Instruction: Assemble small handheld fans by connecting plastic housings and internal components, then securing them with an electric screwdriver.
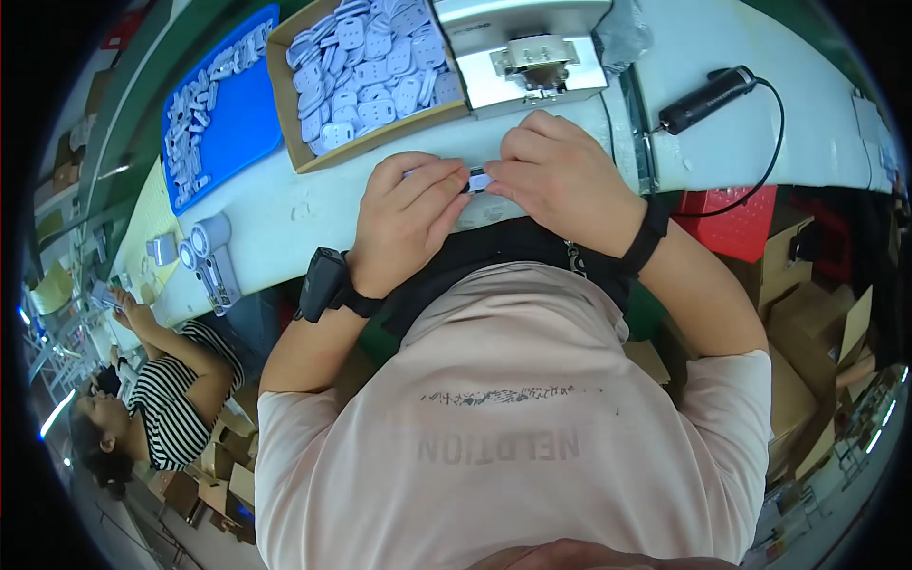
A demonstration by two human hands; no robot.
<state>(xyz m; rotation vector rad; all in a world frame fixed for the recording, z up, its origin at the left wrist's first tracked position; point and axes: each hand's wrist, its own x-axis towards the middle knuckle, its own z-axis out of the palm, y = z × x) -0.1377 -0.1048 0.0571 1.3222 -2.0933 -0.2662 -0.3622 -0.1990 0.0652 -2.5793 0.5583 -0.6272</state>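
Between my two hands, just above the table's near edge, is a small pale lilac plastic part (478, 180) with a dark strip. My left hand (407, 211) pinches its left end, the fingers bent over it and covering much of it. From the other side, my right hand (560, 176) grips the right end between thumb and fingers. Beyond my hands lies an open cardboard box (283, 106) heaped with pale lilac plastic plates (376, 71) that have small holes. A silver metal machine (527, 81) stands right of the box, close past my right hand.
A blue tray (233, 123) with small pale parts (188, 133) sits at the far left. Pale round-headed devices (211, 256) lie nearer. A black electric screwdriver (705, 100) with a cable rests at right, above a red plastic bin (727, 223). A co-worker in stripes (180, 389) is at left.
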